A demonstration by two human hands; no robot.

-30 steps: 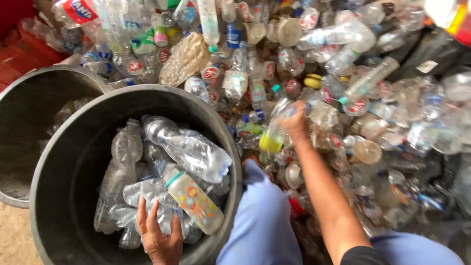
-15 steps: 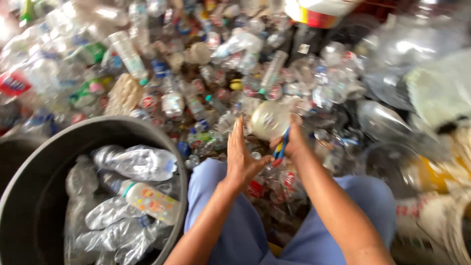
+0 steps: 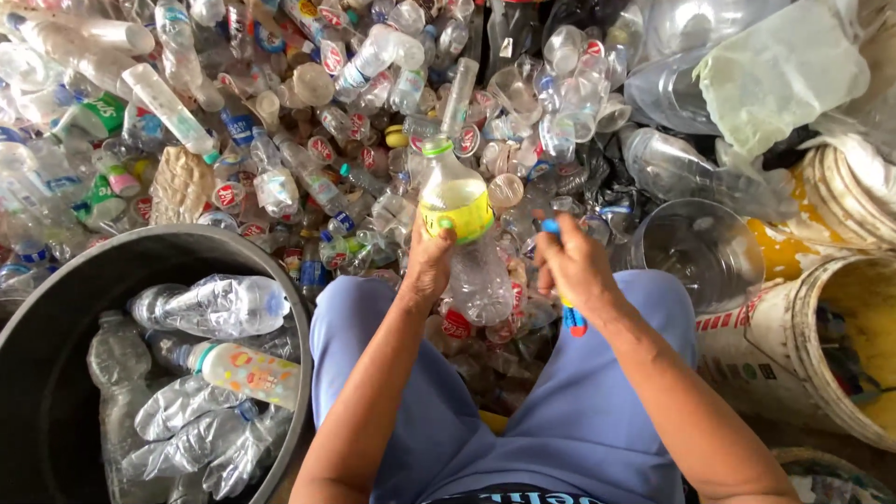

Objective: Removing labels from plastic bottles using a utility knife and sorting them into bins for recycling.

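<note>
My left hand (image 3: 431,261) grips a bottle (image 3: 455,201) of clear, glossy plastic with a yellow film label. My right hand (image 3: 571,266) holds a blue plastic tool (image 3: 571,317). The tub (image 3: 56,308) is matt black plastic; the bucket (image 3: 775,345) is scuffed white plastic; my trousers (image 3: 560,429) are soft blue cloth.

Two hands (image 3: 429,266), one black tub (image 3: 56,299), two pails (image 3: 775,345)

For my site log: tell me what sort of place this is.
Probably a plastic-recycling sorting spot. A deep heap of empty plastic bottles covers the ground, a dark bin holds crushed ones, and the left hand holds a yellow-labelled bottle while the right hand grips a blue tool.
</note>
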